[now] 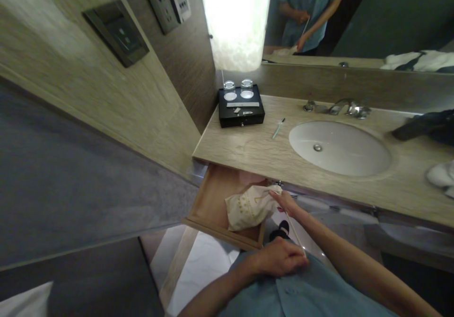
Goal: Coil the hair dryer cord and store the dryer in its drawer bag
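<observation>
- At the bottom edge, soft blue cloth of a shirt (298, 291), lightly creased, with a small button.
- Just above, at lower centre, with left hand (281, 259) curled into a fist, clamped on the end of a thin, pale cord (294, 231).
- Stretched straight in a slanting line between both hands, with the cord leading up to the bag's neck.
- Right of centre, with right hand (284, 202) pinched together, thumb and fingers clamped on the gathered neck of the bag (248, 208).
- At centre, limp cream cloth in the bag, wrinkled, flattened toward a squarish bottom, with golden-brown marks on its side; over the open drawer, impossible to tell whether touching its floor.
- Around and below the bag, smooth light wood in the drawer (213, 198), box-shaped, pulled out toward the bottom of the frame.
- Across the middle right, streaked beige stone-like surface of the counter (244, 149), with a slim toothbrush (278, 128) and a glossy white oval sink (349, 165).
- Behind the sink, shiny curved metal of the tap (349, 108).
- At upper centre, flat black box (241, 121) beneath two clear, round glasses (230, 90).
- At the top, glowing, mottled white lamp (237, 28) beside the flat mirror (386, 23).
</observation>
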`<action>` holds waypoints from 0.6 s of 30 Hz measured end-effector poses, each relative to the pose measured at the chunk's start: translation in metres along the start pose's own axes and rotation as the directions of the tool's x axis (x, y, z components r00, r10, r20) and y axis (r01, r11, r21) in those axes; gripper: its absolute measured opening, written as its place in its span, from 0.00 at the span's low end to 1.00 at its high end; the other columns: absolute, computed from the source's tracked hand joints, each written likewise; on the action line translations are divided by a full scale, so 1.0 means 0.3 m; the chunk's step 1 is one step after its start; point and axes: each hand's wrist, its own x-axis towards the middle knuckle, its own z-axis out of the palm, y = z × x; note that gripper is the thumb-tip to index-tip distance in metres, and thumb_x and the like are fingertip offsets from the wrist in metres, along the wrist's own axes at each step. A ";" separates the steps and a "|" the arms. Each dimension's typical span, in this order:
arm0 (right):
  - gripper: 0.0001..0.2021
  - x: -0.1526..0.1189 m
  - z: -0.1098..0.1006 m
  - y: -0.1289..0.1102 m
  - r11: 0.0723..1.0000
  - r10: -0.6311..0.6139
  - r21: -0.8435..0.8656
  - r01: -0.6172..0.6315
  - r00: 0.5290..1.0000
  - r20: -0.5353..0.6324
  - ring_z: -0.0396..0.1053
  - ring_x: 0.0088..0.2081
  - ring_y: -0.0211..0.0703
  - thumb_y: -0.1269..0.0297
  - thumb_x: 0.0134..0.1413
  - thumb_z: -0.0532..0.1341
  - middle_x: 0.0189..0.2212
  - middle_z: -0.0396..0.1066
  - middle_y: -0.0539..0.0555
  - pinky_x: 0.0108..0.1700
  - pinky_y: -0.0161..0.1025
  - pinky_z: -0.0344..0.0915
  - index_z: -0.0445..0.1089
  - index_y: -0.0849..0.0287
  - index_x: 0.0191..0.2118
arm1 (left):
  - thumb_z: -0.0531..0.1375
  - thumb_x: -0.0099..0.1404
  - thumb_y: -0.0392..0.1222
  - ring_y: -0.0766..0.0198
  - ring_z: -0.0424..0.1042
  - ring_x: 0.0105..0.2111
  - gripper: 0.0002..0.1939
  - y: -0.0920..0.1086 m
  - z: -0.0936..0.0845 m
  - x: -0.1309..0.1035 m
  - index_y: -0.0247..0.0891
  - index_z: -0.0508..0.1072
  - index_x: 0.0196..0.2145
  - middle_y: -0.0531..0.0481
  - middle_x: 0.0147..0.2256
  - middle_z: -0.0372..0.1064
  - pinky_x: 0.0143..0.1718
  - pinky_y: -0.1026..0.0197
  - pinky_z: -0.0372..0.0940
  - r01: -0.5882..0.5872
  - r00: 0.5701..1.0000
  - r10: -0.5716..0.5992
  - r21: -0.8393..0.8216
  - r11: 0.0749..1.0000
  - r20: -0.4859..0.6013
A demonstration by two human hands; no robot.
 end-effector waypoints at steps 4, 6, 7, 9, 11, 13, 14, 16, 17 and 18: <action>0.14 -0.116 0.021 -0.128 0.938 -0.321 -0.057 0.342 0.919 0.229 0.62 0.30 0.37 0.55 0.49 0.67 0.28 0.69 0.51 0.32 0.32 0.58 0.70 0.62 0.33 | 0.70 0.55 0.46 0.62 0.71 0.42 0.18 -0.124 -0.173 -0.141 0.39 0.77 0.43 0.50 0.42 0.73 0.50 0.60 0.64 0.115 0.785 -0.166 -0.123 0.986 -0.597; 0.16 -0.197 0.032 -0.197 0.810 -0.486 -0.076 0.582 0.738 0.468 0.61 0.30 0.36 0.54 0.48 0.69 0.27 0.69 0.49 0.34 0.32 0.55 0.71 0.63 0.32 | 0.73 0.49 0.41 0.54 0.65 0.55 0.30 -0.219 -0.246 -0.199 0.40 0.74 0.51 0.45 0.53 0.70 0.63 0.51 0.53 0.185 0.605 -0.100 0.018 0.983 -0.790; 0.17 -0.229 0.036 -0.226 0.747 -0.519 -0.063 0.662 0.640 0.566 0.60 0.30 0.35 0.52 0.49 0.69 0.27 0.67 0.48 0.33 0.32 0.54 0.72 0.63 0.32 | 0.72 0.50 0.38 0.52 0.64 0.57 0.28 -0.263 -0.273 -0.224 0.40 0.75 0.51 0.45 0.53 0.70 0.66 0.47 0.48 0.200 0.629 -0.075 0.068 0.977 -0.774; 0.18 -0.259 0.040 -0.267 0.720 -0.523 -0.020 0.693 0.561 0.642 0.58 0.29 0.34 0.51 0.47 0.70 0.26 0.65 0.46 0.32 0.32 0.52 0.72 0.64 0.31 | 0.66 0.56 0.35 0.54 0.69 0.51 0.15 -0.327 -0.303 -0.266 0.40 0.79 0.42 0.48 0.45 0.75 0.67 0.42 0.44 0.186 0.763 -0.083 0.095 0.978 -0.641; 0.20 -0.235 0.040 -0.277 0.817 -0.493 0.065 0.573 0.635 0.595 0.59 0.30 0.35 0.49 0.45 0.70 0.26 0.65 0.47 0.33 0.32 0.54 0.72 0.64 0.30 | 0.62 0.60 0.37 0.56 0.71 0.44 0.05 -0.352 -0.305 -0.299 0.39 0.80 0.33 0.48 0.38 0.75 0.64 0.43 0.50 0.180 0.811 -0.127 0.036 0.983 -0.571; 0.24 -0.167 0.049 -0.260 0.909 -0.410 0.172 0.380 0.735 0.541 0.62 0.31 0.36 0.43 0.48 0.66 0.27 0.67 0.50 0.34 0.33 0.58 0.72 0.65 0.32 | 0.64 0.59 0.42 0.53 0.69 0.49 0.09 -0.344 -0.291 -0.321 0.37 0.80 0.36 0.43 0.45 0.72 0.62 0.47 0.56 0.149 0.771 -0.147 -0.049 0.988 -0.619; 0.27 -0.126 0.060 -0.245 0.935 -0.354 0.203 0.290 0.767 0.535 0.62 0.30 0.37 0.39 0.49 0.64 0.27 0.68 0.52 0.34 0.34 0.60 0.72 0.66 0.32 | 0.66 0.58 0.44 0.51 0.65 0.55 0.15 -0.332 -0.282 -0.328 0.36 0.79 0.42 0.41 0.52 0.69 0.63 0.48 0.56 0.111 0.743 -0.141 -0.087 0.990 -0.654; 0.30 -0.044 0.101 -0.207 0.966 -0.252 0.194 0.171 0.788 0.561 0.64 0.27 0.39 0.36 0.48 0.62 0.26 0.69 0.55 0.31 0.37 0.62 0.72 0.67 0.31 | 0.67 0.56 0.46 0.51 0.57 0.63 0.28 -0.304 -0.266 -0.333 0.39 0.73 0.54 0.42 0.61 0.60 0.67 0.50 0.50 0.010 0.707 -0.105 -0.138 0.990 -0.700; 0.30 -0.010 0.130 -0.188 0.975 -0.218 0.168 0.148 0.798 0.562 0.64 0.25 0.39 0.37 0.47 0.63 0.25 0.69 0.56 0.29 0.37 0.62 0.72 0.67 0.31 | 0.67 0.57 0.46 0.53 0.56 0.64 0.29 -0.292 -0.263 -0.330 0.41 0.71 0.57 0.43 0.61 0.61 0.68 0.50 0.47 -0.038 0.706 -0.090 -0.165 0.986 -0.702; 0.28 0.018 0.162 -0.170 0.980 -0.195 0.148 0.136 0.817 0.543 0.65 0.24 0.40 0.40 0.45 0.65 0.24 0.69 0.56 0.28 0.37 0.62 0.72 0.68 0.30 | 0.65 0.59 0.46 0.54 0.58 0.62 0.27 -0.283 -0.265 -0.324 0.41 0.72 0.56 0.44 0.59 0.64 0.68 0.51 0.48 -0.067 0.713 -0.096 -0.203 0.977 -0.695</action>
